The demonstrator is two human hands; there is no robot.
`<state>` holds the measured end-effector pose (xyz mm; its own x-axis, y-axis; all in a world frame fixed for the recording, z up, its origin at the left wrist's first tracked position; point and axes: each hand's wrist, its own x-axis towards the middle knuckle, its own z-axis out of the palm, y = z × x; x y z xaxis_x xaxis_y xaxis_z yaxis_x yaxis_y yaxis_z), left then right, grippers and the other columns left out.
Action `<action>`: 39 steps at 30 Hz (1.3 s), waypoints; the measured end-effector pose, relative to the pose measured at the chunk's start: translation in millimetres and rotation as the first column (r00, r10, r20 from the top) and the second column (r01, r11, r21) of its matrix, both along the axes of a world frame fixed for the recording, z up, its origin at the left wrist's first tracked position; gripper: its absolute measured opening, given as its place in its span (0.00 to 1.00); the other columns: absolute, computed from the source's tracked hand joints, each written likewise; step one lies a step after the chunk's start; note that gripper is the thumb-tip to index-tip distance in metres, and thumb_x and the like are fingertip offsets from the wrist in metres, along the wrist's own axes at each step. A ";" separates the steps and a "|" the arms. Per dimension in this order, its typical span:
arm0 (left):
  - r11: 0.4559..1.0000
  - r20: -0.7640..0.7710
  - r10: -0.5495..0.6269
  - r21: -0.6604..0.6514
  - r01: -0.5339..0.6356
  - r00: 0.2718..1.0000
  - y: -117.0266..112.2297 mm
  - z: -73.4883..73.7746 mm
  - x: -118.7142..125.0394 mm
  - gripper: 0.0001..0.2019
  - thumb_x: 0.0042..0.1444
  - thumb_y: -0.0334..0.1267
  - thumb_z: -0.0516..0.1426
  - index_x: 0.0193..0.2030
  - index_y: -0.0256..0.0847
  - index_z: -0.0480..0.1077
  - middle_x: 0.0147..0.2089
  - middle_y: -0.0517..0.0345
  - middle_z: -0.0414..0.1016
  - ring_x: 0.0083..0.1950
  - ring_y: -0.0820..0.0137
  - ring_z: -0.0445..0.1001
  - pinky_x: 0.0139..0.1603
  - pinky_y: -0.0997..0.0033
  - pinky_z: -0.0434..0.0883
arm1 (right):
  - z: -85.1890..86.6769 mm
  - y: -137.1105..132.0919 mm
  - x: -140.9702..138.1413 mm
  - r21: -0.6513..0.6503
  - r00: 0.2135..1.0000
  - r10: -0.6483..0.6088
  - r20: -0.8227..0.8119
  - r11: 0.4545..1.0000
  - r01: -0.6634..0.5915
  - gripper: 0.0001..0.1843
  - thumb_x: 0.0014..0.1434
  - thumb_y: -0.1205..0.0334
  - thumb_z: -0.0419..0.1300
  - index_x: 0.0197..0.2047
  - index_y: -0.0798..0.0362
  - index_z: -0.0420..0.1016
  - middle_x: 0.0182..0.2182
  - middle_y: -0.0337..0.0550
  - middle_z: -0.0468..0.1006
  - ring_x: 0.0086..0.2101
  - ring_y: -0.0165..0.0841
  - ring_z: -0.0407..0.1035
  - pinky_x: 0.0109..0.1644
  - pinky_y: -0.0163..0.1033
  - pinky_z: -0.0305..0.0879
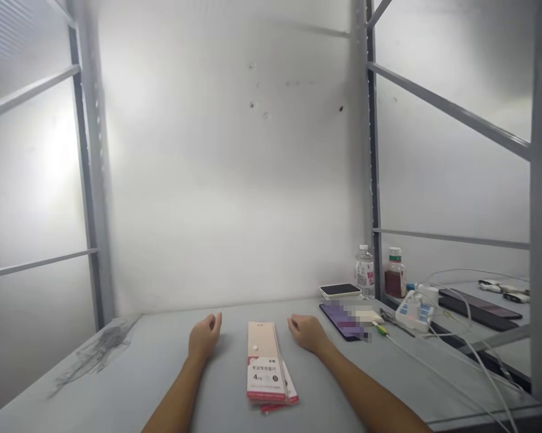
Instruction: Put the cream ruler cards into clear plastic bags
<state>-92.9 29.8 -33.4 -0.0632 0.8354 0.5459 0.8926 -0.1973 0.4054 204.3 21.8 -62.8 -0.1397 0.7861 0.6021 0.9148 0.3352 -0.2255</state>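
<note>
My left hand (205, 337) rests on the grey table (118, 385) with its fingers loosely curled, holding nothing. My right hand (307, 334) lies palm down on the same surface, also holding nothing. Between them sits a fanned stack of flat peach-and-white paper packets with red edges (266, 367), printed with dark text and a large 4. Neither hand touches the stack. Just right of my right hand's fingertips is a dark smartphone (344, 320), partly blurred out.
Behind the phone stand a small dark-topped device (341, 291), a water bottle (365, 272) and a red-capped bottle (395, 273). White cables run from a white power strip (414, 311) across the right side. Grey metal shelf uprights (374, 150) frame a white wall.
</note>
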 end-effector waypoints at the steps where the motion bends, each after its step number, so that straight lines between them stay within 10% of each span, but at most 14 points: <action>1: 1.000 -0.008 0.000 0.006 0.000 1.000 -1.0 0.0 0.1 0.20 0.58 0.48 0.40 0.19 0.41 0.51 0.20 0.60 0.58 0.24 0.71 0.61 0.27 0.73 0.52 | -0.1 0.1 -0.4 0.003 1.000 -0.006 0.007 1.000 0.006 0.18 0.60 0.62 0.45 0.21 0.51 0.66 0.21 0.44 0.75 0.24 0.35 0.68 0.28 0.37 0.48; 25: 0.999 -0.041 0.033 0.000 -0.033 0.999 18.1 -10.3 3.9 0.21 0.57 0.51 0.43 0.19 0.40 0.56 0.20 0.61 0.61 0.23 0.73 0.58 0.27 0.73 0.48 | -5.6 22.2 4.6 -0.066 0.987 -0.141 -0.071 0.988 0.137 0.16 0.59 0.61 0.49 0.22 0.53 0.70 0.19 0.41 0.72 0.22 0.29 0.62 0.27 0.36 0.42; 39: 0.959 0.020 -0.213 -0.188 0.213 0.977 62.0 -20.3 56.9 0.23 0.57 0.54 0.42 0.17 0.40 0.54 0.18 0.62 0.56 0.22 0.74 0.54 0.25 0.72 0.49 | -3.6 60.2 -10.9 -0.095 0.883 -0.198 -0.426 0.980 0.174 0.19 0.58 0.56 0.46 0.18 0.52 0.57 0.15 0.35 0.60 0.20 0.28 0.52 0.26 0.34 0.47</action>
